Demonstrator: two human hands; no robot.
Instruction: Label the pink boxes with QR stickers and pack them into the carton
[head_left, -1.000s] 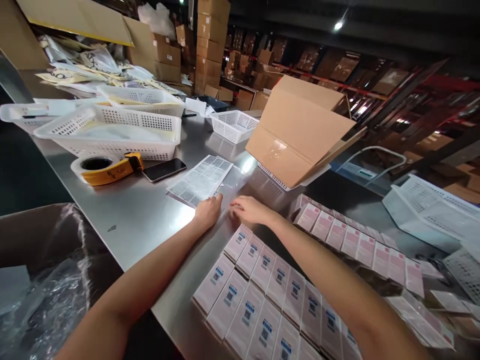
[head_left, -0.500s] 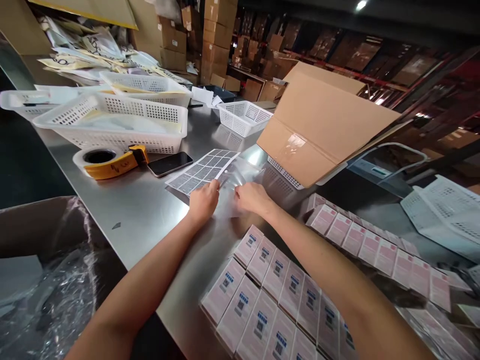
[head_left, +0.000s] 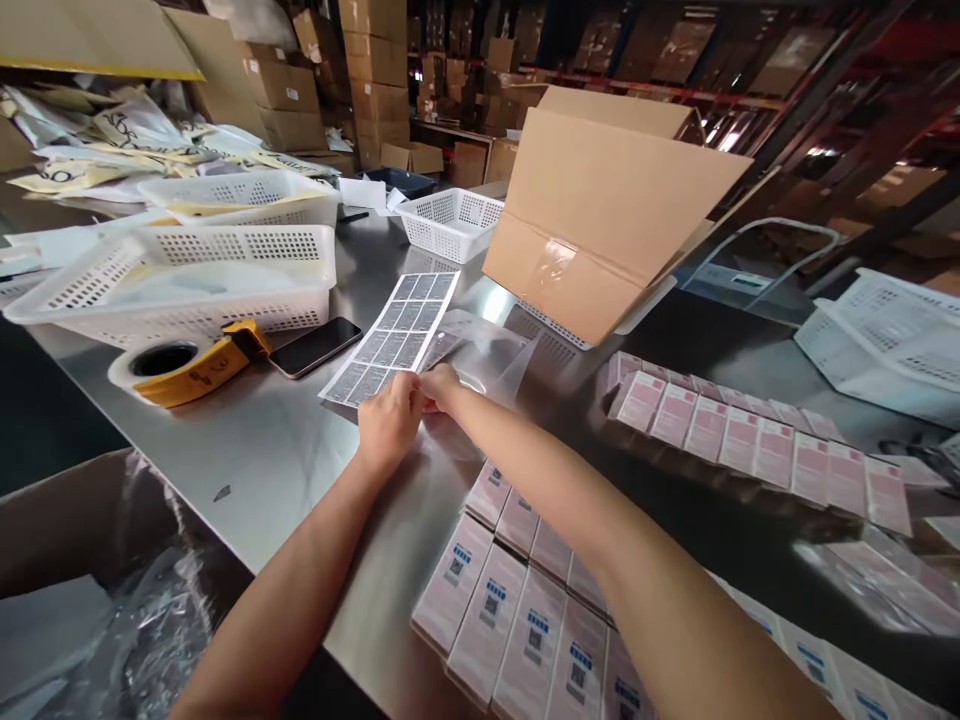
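Observation:
My left hand (head_left: pixel 390 418) is closed, thumb and fingers pinched at the near edge of a clear plastic bag (head_left: pixel 491 355). Against it, my right hand (head_left: pixel 442 388) is also closed in a pinch on the bag; the fingertips of both hands are partly hidden. The bag lies loosely on the metal table. Just beyond my left hand a white sheet of printed labels (head_left: pixel 401 330) extends away, close beside the bag. Rows of pink boxes (head_left: pixel 517 620) with blue-and-black stickers stand packed together below my right forearm.
Left of the sheet lie a phone (head_left: pixel 316 347) and a yellow-banded tape roll (head_left: pixel 187 370), before a white basket (head_left: pixel 225 290). An open carton (head_left: pixel 615 210) stands behind the bag. More pink boxes (head_left: pixel 757 440) line the right. A bin with plastic wrap (head_left: pixel 142 620) sits lower left.
My right hand has moved left to meet my left hand at the bag's near edge. The bag now lies spread to the right. The camera view has shifted slightly.

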